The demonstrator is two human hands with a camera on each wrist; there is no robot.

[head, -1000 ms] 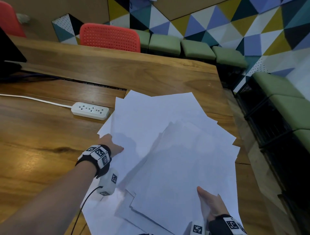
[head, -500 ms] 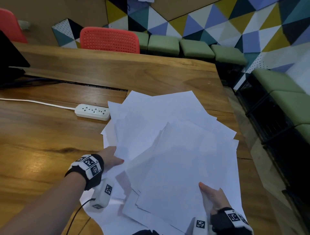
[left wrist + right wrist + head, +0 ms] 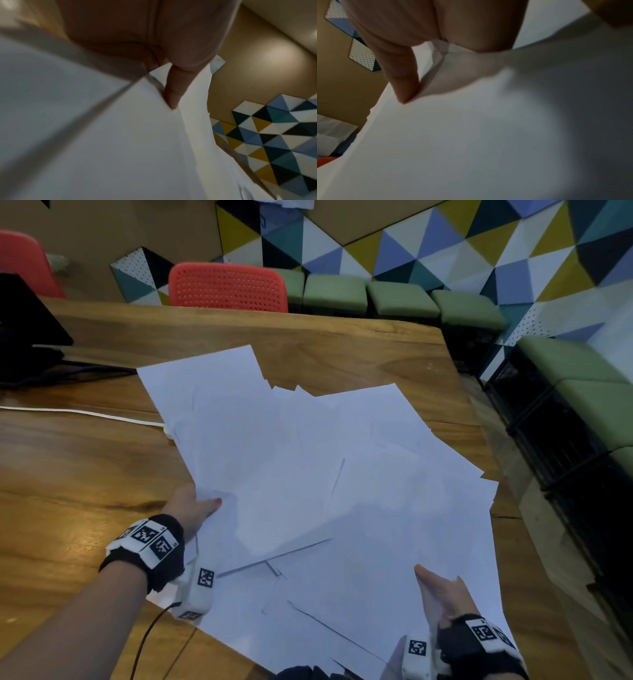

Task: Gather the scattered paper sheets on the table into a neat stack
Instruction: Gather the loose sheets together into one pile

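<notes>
Several white paper sheets [image 3: 308, 474] form a loose, overlapping fan over the wooden table [image 3: 68, 474]. My left hand [image 3: 195, 505] grips the fan's left edge, thumb on top and fingers hidden beneath. My right hand [image 3: 442, 590] pinches the near right part the same way. The left wrist view shows a thumb [image 3: 173, 92] pressed onto a sheet [image 3: 120, 135]. In the right wrist view a thumb [image 3: 402, 81] presses on the paper [image 3: 471, 135], which bends under it. The sheets lie at different angles with their corners sticking out.
A white cable [image 3: 85, 414] runs under the paper's left edge, where a bit of a power strip [image 3: 167, 430] shows. A black device [image 3: 27, 330] stands far left. A red chair [image 3: 227, 287] and green stools [image 3: 400, 299] line the far side. The table's right edge [image 3: 486, 440] is close to the paper.
My left hand has taken hold of the left sheets and swung them up and to the left, so they now cover the power strip. The right hand has kept its hold.
</notes>
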